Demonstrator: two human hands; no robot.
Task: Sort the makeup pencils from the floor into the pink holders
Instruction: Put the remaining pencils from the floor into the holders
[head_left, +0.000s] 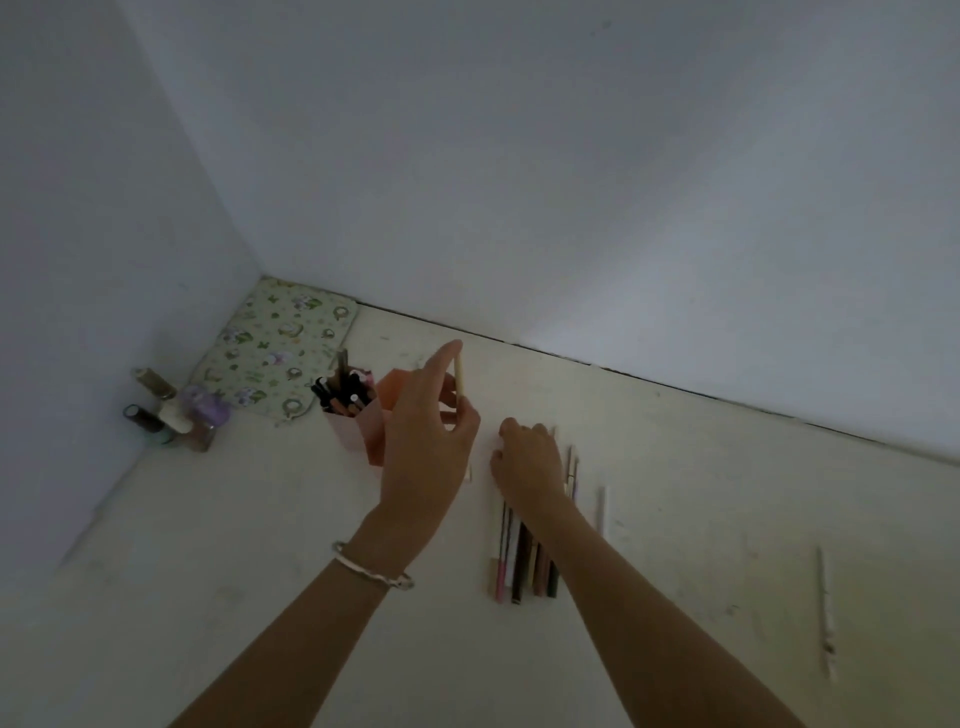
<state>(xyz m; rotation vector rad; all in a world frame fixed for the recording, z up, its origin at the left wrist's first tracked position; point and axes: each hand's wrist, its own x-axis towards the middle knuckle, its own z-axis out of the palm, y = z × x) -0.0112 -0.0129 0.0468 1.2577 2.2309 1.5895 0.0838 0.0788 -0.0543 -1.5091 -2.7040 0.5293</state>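
Two pink holders stand on the pale floor. The left holder (347, 426) is full of dark pencils. The right holder (387, 410) is partly hidden behind my left hand (423, 441), which pinches a cream pencil (459, 375) upright above it. My right hand (527, 457) rests palm down on a row of makeup pencils (522, 564) lying side by side on the floor; its fingers curl over their far ends, and I cannot tell whether it grips one. A white pencil (601, 506) lies just right of the row.
Several nail polish bottles (171, 410) cluster by the left wall. A floral pouch (280, 353) lies flat in the corner. A thin white pencil (826, 613) lies alone at far right. Walls close the space at left and back.
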